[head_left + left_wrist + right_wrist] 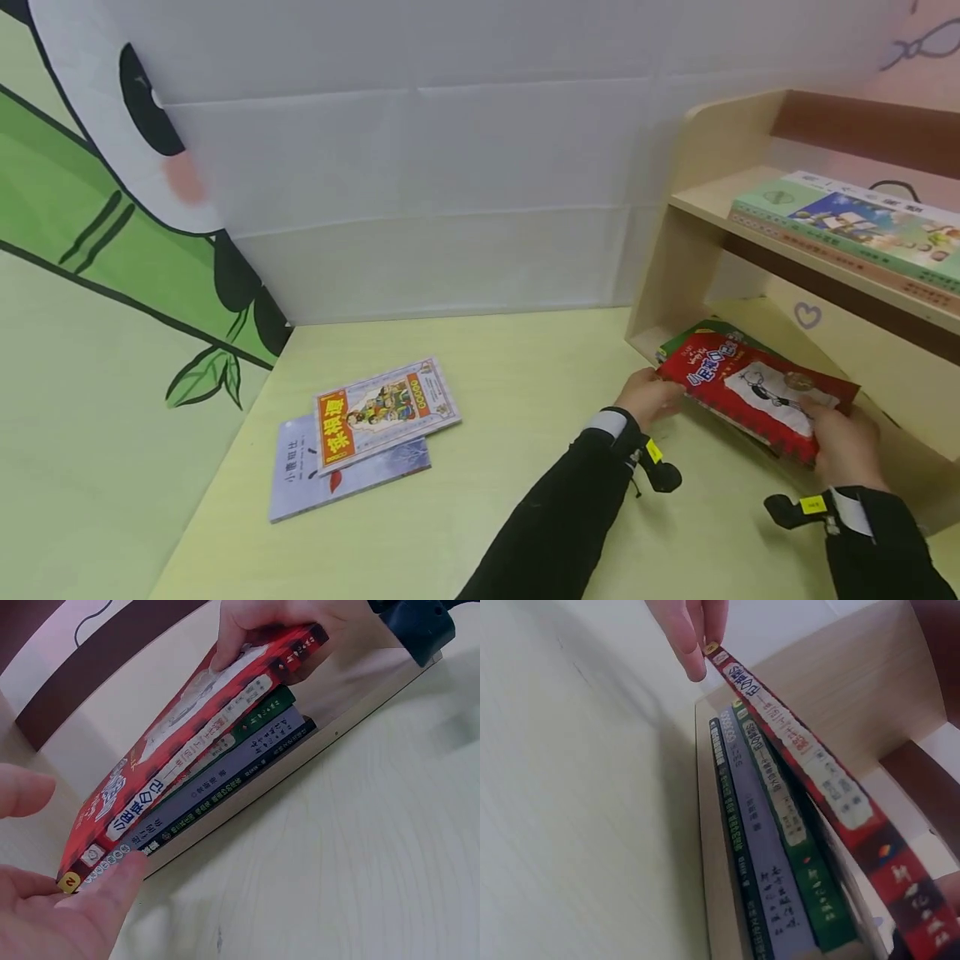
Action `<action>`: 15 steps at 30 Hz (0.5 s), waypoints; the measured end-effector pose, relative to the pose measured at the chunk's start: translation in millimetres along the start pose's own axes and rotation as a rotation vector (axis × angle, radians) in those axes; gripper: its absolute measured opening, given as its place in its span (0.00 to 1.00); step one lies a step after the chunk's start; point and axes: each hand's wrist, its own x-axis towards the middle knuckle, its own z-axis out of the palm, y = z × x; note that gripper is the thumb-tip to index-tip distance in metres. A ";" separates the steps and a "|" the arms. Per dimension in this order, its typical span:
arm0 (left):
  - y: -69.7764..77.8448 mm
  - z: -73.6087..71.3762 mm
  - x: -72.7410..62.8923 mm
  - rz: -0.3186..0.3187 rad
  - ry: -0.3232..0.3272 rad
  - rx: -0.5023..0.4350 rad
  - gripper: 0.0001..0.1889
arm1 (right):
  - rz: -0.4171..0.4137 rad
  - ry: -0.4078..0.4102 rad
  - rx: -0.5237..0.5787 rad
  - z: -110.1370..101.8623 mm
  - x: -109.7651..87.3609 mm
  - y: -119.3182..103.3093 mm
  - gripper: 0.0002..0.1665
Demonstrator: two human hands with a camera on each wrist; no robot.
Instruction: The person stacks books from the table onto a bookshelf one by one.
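Note:
My right hand (847, 442) grips the right end of a red comic book (750, 379), its thumb on the white patch of the cover. At the book's left corner is my left hand (648, 398); in the left wrist view its straight fingers (112, 900) touch beneath the corner, with the thumb (22, 791) apart from the cover. The red book tilts over a stack on the lower shelf: a green book (821, 900), a lilac book (769, 862) and a dark book (739, 855), spines outward.
A wooden shelf unit (652, 275) stands at the right, with thick books (862, 225) lying on its upper board. Farther left on the pale table (525, 467), a yellow-and-white book (386, 412) overlaps a light blue book (300, 483). A white wall covering rises behind.

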 end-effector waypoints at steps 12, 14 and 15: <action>-2.5 -14.5 -4.6 0.003 0.003 0.082 0.35 | -0.017 0.140 -0.186 10.8 13.5 4.5 0.50; -1.2 -23.8 -8.0 0.008 -0.004 0.085 0.34 | 0.018 0.153 -0.193 13.7 14.1 2.6 0.56; -1.0 -29.4 -10.1 0.012 -0.005 0.084 0.34 | 0.036 0.159 -0.180 15.3 14.7 2.0 0.57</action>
